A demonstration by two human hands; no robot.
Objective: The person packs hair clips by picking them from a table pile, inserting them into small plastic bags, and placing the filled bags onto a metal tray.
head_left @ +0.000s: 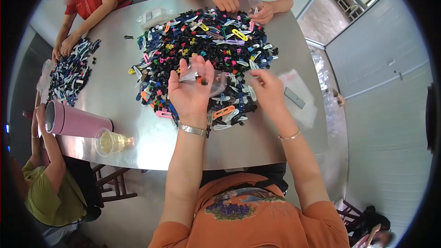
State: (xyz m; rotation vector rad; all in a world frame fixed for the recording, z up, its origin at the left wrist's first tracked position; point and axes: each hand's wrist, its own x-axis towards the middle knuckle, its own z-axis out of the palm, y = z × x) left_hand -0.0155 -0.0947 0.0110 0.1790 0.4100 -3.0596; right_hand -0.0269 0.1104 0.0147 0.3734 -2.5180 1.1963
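My left hand (192, 93), palm up with fingers curled, holds a clear plastic bag (216, 85) above the pile. Inside the bag or on the palm lie a white snap hair clip (188, 77) and small dark and orange pieces. My right hand (271, 93) hovers at the right edge of the hair clip pile (193, 46), fingertips drawn together. Whether a small piece sits between them is unclear. White snap clips lie close by its fingertips. The pile mixes black, navy, white, yellow, pink and orange clips with small claw clips.
Clear plastic bags (305, 110) with a grey flat bar (294, 98) lie on the metal table (151, 154) at right. A pink thermos (80, 119) and a cup of yellowish drink (112, 142) stand at left. Several people sit around; one sorts a second clip pile (71, 76).
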